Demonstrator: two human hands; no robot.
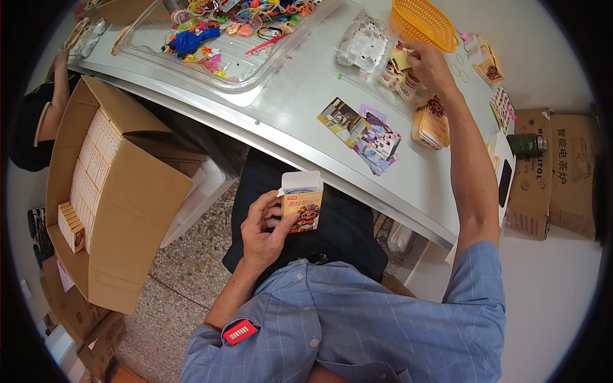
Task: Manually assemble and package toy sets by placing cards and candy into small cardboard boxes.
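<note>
My left hand (pixel 263 233) holds a small orange printed card box (pixel 302 207) upright above my lap. Its white top flap stands up, and the edge of something bluish shows inside the opening. Over the table, my right hand (pixel 426 64) reaches into a clear plastic container (pixel 413 96) of small printed pieces. Its fingers are closed by a pale yellow piece (pixel 401 59); whether they grip it I cannot make out. Just below that container stands a stack of orange printed cards or boxes (pixel 432 124). Several illustrated cards (pixel 363 135) lie spread nearer the table's front edge.
A clear tray (pixel 252 89) of colourful trinkets covers the table's far left. Beside the right hand are a tub of white packets (pixel 363 45) and a yellow basket (pixel 424 24). A large carton (pixel 137 210) of small boxes stands left. Another person's arm (pixel 59 96) shows far left.
</note>
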